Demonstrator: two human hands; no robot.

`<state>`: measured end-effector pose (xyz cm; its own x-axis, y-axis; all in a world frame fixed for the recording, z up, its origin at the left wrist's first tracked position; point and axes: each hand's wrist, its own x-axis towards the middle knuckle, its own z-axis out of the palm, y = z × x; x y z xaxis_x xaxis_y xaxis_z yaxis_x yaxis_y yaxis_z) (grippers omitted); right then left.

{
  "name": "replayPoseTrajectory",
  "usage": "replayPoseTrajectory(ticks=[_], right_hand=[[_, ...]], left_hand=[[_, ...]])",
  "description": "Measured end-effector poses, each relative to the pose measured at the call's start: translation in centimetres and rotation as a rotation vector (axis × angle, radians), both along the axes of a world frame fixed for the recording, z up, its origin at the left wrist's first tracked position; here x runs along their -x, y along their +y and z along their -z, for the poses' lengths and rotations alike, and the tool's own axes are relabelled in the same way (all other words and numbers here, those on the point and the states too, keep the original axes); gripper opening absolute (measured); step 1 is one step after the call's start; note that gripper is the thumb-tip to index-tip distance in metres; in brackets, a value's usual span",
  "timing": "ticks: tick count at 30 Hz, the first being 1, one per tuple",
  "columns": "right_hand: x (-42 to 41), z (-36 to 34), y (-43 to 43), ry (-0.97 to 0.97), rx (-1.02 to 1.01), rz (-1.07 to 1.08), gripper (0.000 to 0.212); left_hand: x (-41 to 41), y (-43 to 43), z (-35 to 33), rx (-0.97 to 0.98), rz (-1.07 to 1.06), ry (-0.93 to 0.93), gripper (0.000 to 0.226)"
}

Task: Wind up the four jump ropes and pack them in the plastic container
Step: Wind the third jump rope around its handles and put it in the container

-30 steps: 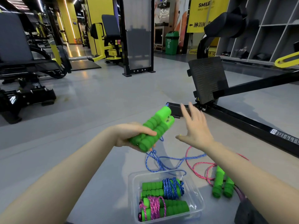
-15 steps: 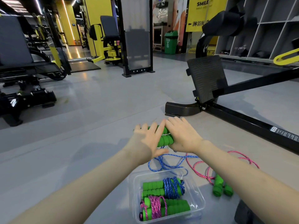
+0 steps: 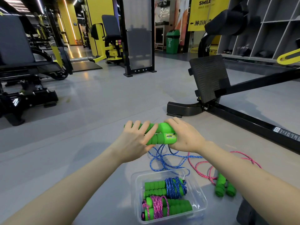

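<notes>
Two hands meet on one pair of green handles [image 3: 159,134] in your head view, held level above the grey floor [image 3: 90,120], just beyond the plastic container [image 3: 204,202]; your left hand [image 3: 134,142] wraps the ribbed foam end, its fingers [image 3: 138,125] side by side and curled over the top, thumb pressing up from beneath; your right hand [image 3: 185,137] grips the smooth capped end, fingers bent over the far side, thumb tucked under the nearer handle; the two handles lie side by side, touching.

The blue rope [image 3: 162,159] drops from under them and lies in loose loops on the floor, reaching the container's far rim; inside the container sit two wound ropes, a blue bundle [image 3: 175,186] at the back and a pink bundle [image 3: 156,207] at the front, each wrapped round its own green handles; right of the container the pink rope [image 3: 215,164] sprawls unwound on the floor, its handle pair [image 3: 222,187] lying together.
</notes>
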<state>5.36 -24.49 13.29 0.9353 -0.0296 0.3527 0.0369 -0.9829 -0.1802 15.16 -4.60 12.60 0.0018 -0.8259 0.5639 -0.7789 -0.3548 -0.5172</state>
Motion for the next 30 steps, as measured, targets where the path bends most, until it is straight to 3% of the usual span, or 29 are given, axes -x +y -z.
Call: replayPoseTrajectory(ticks=[5,9,11,14,19,23,26,30], right_hand=[[-0.2,-0.5,-0.2,-0.1,-0.196,-0.018,0.059],[0.2,-2.1,0.6,-0.013,-0.803,-0.062,0.082],[0.2,-2.4,0.8,0.024,-0.991,-0.113,0.078],[0.2,-2.6,0.6,0.096,-1.012,-0.107,0.071],[0.1,-2.0,0.0,0.301,-1.195,-0.117,0.099],[0.6,-1.8,-0.7,0.435,-1.19,-0.13,0.075],[1.2,-2.2,-1.4,0.526,-1.351,-0.192,0.058],[0.4,-1.9,0.2,0.364,-1.322,-0.057,0.05]], left_hand=[[0.1,-0.1,-0.4,0.011,0.048,-0.026,0.049],[-0.8,0.4,-1.5,0.029,0.048,-0.069,0.046],[-1.1,0.6,-1.9,0.063,0.06,-0.059,0.045],[-1.5,0.8,-2.2,0.062,0.068,-0.086,0.043],[-2.0,1.5,-2.2,0.026,0.096,-0.124,0.044],[-2.6,2.1,-2.3,-0.007,0.137,-0.15,0.043],[-2.8,2.1,-2.1,-0.03,0.13,-0.164,0.046],[-2.5,1.4,-1.9,0.014,0.097,-0.158,0.046]])
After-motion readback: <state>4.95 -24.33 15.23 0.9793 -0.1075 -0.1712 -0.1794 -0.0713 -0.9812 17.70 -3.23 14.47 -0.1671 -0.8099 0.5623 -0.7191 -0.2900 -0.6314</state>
